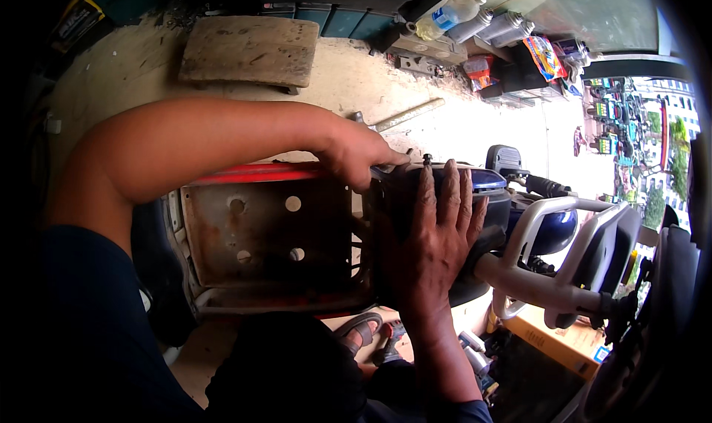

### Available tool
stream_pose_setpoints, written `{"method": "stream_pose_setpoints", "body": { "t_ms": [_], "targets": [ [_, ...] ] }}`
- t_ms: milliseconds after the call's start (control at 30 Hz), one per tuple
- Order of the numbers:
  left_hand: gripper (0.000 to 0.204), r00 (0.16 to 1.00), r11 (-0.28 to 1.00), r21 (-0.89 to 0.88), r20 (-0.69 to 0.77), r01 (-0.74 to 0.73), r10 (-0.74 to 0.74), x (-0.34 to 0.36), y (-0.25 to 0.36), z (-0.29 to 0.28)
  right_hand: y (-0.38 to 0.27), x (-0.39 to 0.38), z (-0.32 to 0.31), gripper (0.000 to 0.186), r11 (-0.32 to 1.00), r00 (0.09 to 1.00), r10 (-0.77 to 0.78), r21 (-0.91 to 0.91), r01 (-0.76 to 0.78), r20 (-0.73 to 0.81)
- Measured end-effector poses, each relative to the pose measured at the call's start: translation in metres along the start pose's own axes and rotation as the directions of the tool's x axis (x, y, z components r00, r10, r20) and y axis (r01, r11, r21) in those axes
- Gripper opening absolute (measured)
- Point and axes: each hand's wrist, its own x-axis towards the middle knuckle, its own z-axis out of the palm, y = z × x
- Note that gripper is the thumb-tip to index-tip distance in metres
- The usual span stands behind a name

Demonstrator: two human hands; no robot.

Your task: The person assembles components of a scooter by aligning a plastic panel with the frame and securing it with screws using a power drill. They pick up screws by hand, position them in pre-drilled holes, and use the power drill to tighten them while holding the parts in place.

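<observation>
An electric scooter with a rusty, holed metal floor pan point(267, 230) and a red side rail point(256, 172) lies crosswise beneath me. My left hand point(348, 156), reaching over from the left, has its fingers curled at the top corner of a dark panel, index extended; what they grip is partly hidden. My right hand point(437, 237) lies on the dark panel point(397, 245) with fingers spread, pointing away from me. A small bolt point(427, 158) stands up just beyond my fingers. Behind my left hand, a hammer point(408, 113) lies on the floor.
A wooden board stool point(245, 48) stands beyond the scooter. Bottles point(452, 15), spray cans and packets line the upper right. A white tubular bar point(534, 289) projects rightward. A cardboard box point(556, 334) and my sandalled foot point(360, 330) are below. Parked two-wheelers point(608, 119) show outside.
</observation>
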Motion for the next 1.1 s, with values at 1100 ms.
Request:
{"method": "stream_pose_setpoints", "body": {
  "t_ms": [1100],
  "targets": [
    [0.109, 0.95, 0.982, -0.169, -0.311, -0.089, 0.033, 0.087, 0.065, -0.001, 0.037, -0.178, 0.004, 0.057, 0.158, 0.698, 0.648, 0.842, -0.515, 0.306]
  ]
}}
